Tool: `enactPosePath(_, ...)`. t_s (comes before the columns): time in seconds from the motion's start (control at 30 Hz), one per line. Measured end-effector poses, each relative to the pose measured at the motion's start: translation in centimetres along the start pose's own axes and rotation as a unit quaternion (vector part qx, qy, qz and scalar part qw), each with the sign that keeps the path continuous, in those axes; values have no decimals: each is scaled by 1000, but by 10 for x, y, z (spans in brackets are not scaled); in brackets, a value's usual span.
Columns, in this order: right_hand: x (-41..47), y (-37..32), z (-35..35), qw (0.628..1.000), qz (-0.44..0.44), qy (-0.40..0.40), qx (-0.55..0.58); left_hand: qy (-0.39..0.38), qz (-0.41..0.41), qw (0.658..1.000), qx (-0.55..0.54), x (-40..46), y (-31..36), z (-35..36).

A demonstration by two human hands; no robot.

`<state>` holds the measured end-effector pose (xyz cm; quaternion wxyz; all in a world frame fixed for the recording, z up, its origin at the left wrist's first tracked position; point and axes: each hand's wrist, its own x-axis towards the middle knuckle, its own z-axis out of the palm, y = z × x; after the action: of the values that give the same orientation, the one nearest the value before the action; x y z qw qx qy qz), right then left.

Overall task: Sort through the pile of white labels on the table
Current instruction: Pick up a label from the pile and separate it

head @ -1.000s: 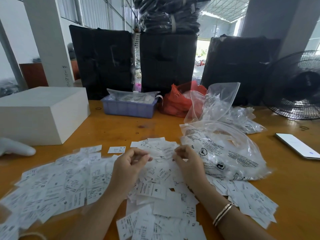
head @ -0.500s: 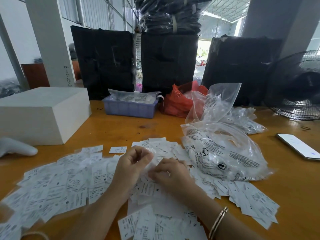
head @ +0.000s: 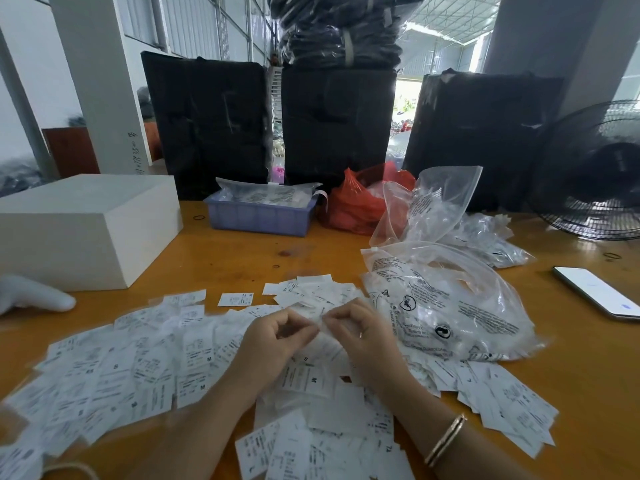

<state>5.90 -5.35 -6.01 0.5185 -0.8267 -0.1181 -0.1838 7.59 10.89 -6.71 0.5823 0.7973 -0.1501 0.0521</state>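
A wide pile of white labels (head: 138,368) printed with black text and size letters covers the near part of the wooden table (head: 242,251). My left hand (head: 273,337) and my right hand (head: 360,337) meet over the middle of the pile, fingers curled. Between their fingertips they pinch a small white label (head: 320,322) that is blurred. A gold bangle (head: 445,439) sits on my right wrist. A single label (head: 235,299) lies apart, just beyond the pile.
Clear printed plastic bags (head: 446,306) lie right of my hands. A phone (head: 599,292) is at far right, a fan (head: 595,174) behind it. A white box (head: 79,226) stands left, a blue tray (head: 259,214) and red bag (head: 360,202) behind. A white gloved hand (head: 31,296) rests at left.
My right hand drew back from the far edge of the pile toward me, then lifted to meet my left hand. Both hands now pinch one label between them.
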Motion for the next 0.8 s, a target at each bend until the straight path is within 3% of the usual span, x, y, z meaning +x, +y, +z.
enactPosePath(0.1, 0, 0, -1, 991, 50, 37, 118, 54, -25, 997, -47, 1, 2, -1)
enactPosePath(0.2, 1, 3, -6, 944, 116, 73, 301, 69, -48, 992, -96, 2, 6, -3)
enactPosePath(0.3, 2, 3, -10, 907, 129, 96, 389, 70, -57, 990, -105, 2, 6, -3)
enactPosePath(0.37, 2, 2, -9, 902, 131, 96, 401, 67, -63, 990, -104, 2, 5, -2)
enactPosePath(0.6, -1, -2, 1, 945, 102, 94, 297, 75, -68, 990, -99, 3, 5, -1)
enactPosePath(0.8, 0, 1, -3, 933, 112, 119, 321, 84, -68, 991, -78, 5, 2, 0)
